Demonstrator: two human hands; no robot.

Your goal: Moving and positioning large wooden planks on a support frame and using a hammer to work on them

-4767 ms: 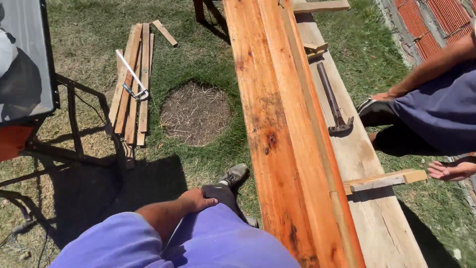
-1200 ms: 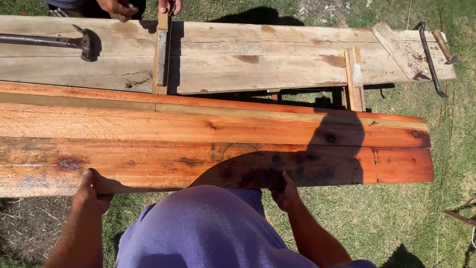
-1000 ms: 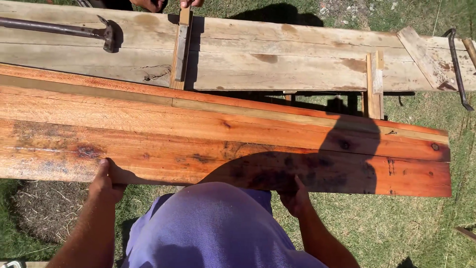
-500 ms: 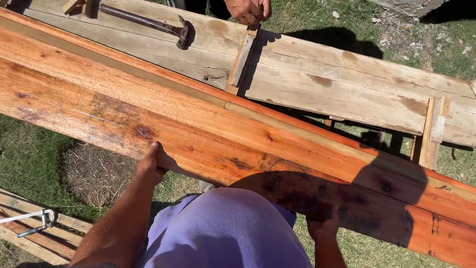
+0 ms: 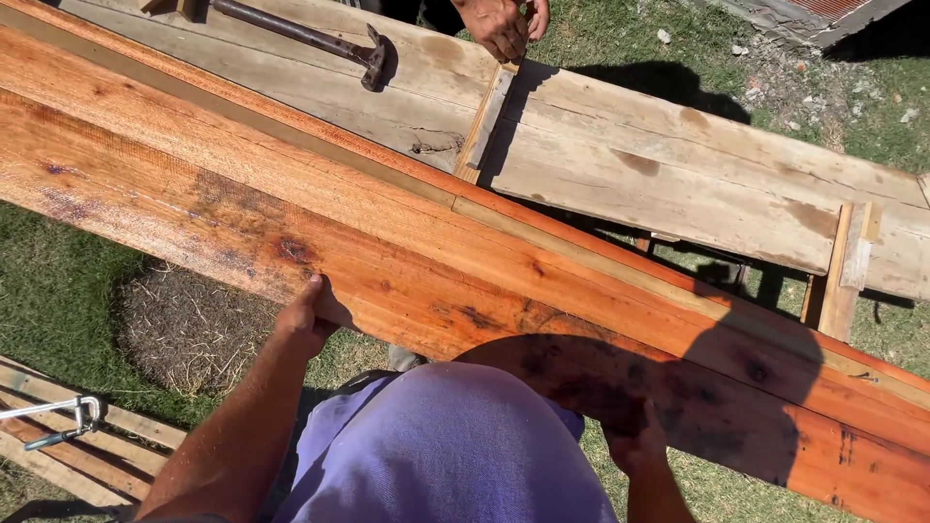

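My left hand point(image 5: 308, 318) and right hand point(image 5: 635, 441) both grip the near edge of the reddish plank point(image 5: 465, 261), closed on it. It lies across me, long axis running upper-left to lower-right, left hand nearer its middle.

Both hands forward, left hand point(image 5: 308, 320) and right hand point(image 5: 635, 438) with fingers curled shut, forearms extended.

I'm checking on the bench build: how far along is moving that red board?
Done: the reddish plank is up off the grass. In hand: left hand and right hand grip its near edge, beside the grey boards. Left: setting it down; hammer lies unused.
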